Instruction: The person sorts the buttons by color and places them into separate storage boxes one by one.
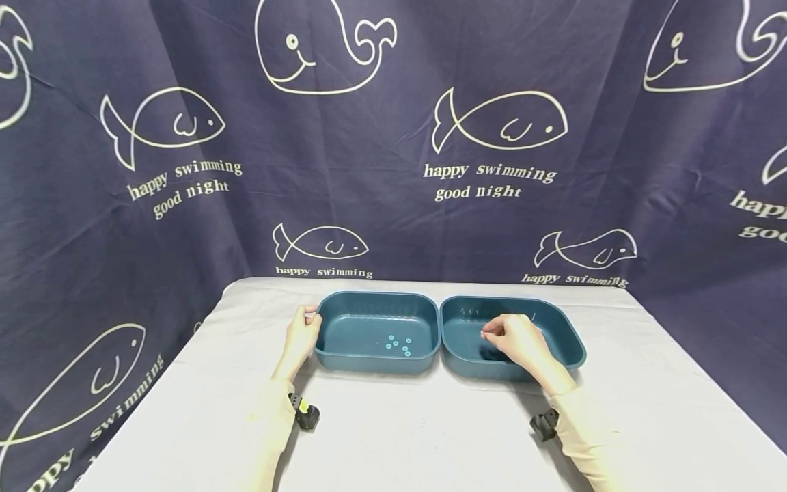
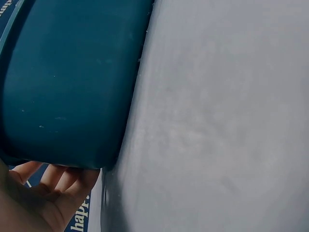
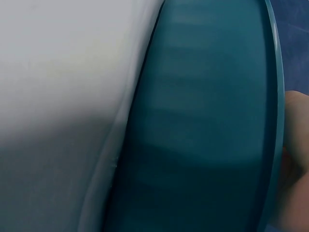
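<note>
Two teal rectangular trays stand end to end. My left hand (image 1: 302,335) holds the outer end of the left tray (image 1: 375,363); in the left wrist view its fingers (image 2: 67,181) lie against the tray's end wall. Several small light-blue discs (image 1: 395,344) lie on that tray's floor, towards its right side. Over the right tray (image 1: 486,369) is my right hand (image 1: 518,339), thumb and fingertips drawn together inside the rim. Whether they pinch anything is too small to tell. In the right wrist view the tray's wall hides the fingertips.
A white cloth covers the table (image 1: 418,437) under both trays. Behind and at the sides hangs a dark blue curtain (image 1: 393,205) with white fish and lettering. A black wrist camera (image 1: 305,414) sits on the left wrist, another camera (image 1: 544,425) on the right.
</note>
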Demonstrator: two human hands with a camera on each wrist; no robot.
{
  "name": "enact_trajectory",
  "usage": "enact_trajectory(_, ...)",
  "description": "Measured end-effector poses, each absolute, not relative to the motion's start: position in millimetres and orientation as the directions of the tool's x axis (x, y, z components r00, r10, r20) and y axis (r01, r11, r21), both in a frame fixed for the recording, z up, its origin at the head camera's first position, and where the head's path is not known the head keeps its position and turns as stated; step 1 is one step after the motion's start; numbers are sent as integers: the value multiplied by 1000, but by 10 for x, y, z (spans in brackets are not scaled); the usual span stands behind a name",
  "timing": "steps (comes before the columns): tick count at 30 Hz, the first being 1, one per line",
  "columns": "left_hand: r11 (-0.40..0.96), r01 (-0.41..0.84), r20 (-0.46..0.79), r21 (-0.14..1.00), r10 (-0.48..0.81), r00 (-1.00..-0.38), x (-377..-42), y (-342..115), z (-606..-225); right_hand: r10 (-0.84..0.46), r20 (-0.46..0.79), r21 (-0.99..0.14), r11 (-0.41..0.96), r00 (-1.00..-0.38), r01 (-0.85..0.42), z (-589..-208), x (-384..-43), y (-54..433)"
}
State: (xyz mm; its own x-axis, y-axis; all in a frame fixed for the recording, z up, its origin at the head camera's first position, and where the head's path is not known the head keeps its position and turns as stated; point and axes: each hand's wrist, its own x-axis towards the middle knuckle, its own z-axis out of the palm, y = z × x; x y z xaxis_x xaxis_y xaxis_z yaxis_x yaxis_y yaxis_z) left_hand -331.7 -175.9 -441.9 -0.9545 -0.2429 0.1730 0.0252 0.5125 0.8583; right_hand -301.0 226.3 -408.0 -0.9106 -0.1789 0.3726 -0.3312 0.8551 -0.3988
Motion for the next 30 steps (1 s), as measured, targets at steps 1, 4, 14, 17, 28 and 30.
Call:
enact_trajectory(1, 511, 25, 172, 859, -244, -954, -3315, -1757, -4416, -179, 373, -397, 856, -910, -331, -4084, -3014, 2272)
enact_trajectory(4, 510, 25, 175, 860, -248, -953, -3313, -1755, -4416, -180, 373, -390, 859, -910, -330, -4091, -3023, 2293)
enact_trajectory(14, 524, 23, 174, 851, -241, -955, -3315, -1757, -4417, -178, 360, -392, 862, -916, -322, -4117, -3040, 2344)
enact_trajectory(17, 525, 21, 171, 851, -238, -956, -3307, -1751, -4413, -177, 358, -389, 864, -917, -319, -4125, -3038, 2352)
enact_trajectory(28, 516, 24, 177, 856, -249, -952, -3323, -1757, -4433, -178, 373, -382, 865, -911, -325, -4115, -3022, 2361)
enact_trajectory(30, 515, 23, 175, 857, -249, -952, -3325, -1757, -4432, -175, 377, -383, 864, -909, -325, -4112, -3014, 2355)
